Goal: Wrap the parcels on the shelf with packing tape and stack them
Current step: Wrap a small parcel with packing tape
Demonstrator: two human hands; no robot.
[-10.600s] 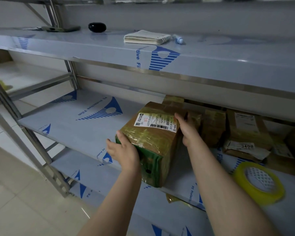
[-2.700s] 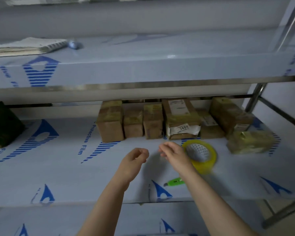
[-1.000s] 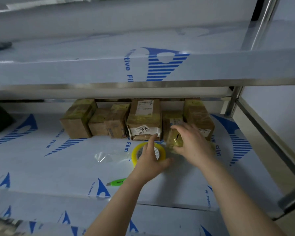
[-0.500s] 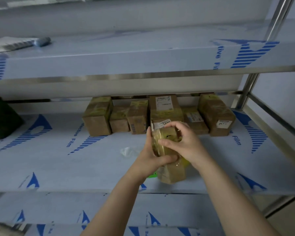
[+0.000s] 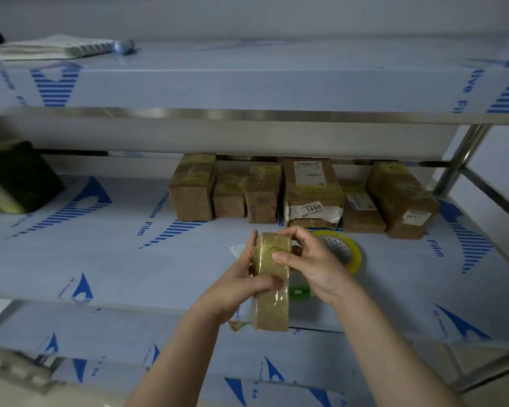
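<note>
I hold a small brown parcel (image 5: 272, 295), glossy with tape, upright over the front of the middle shelf (image 5: 100, 259). My left hand (image 5: 241, 282) grips its left side with the thumb across the front. My right hand (image 5: 312, 259) curls over its top right corner, fingertips on the taped face. The yellow tape roll (image 5: 346, 251) lies flat just behind my right hand. A row of several brown parcels (image 5: 309, 192) stands at the back of the shelf. One larger wrapped parcel (image 5: 15, 177) sits far left.
A green box cutter (image 5: 300, 290) lies on the shelf, mostly hidden behind the held parcel. A crumpled bit of clear film (image 5: 237, 249) lies left of my hands. On the top shelf lies a notebook (image 5: 56, 48) beside a pen (image 5: 124, 47). A steel post (image 5: 465, 154) stands at right.
My right hand took the small parcel from the right of the shelf and brought it to the front; now both hands hold it, a little lower and nearer than half a second ago.
</note>
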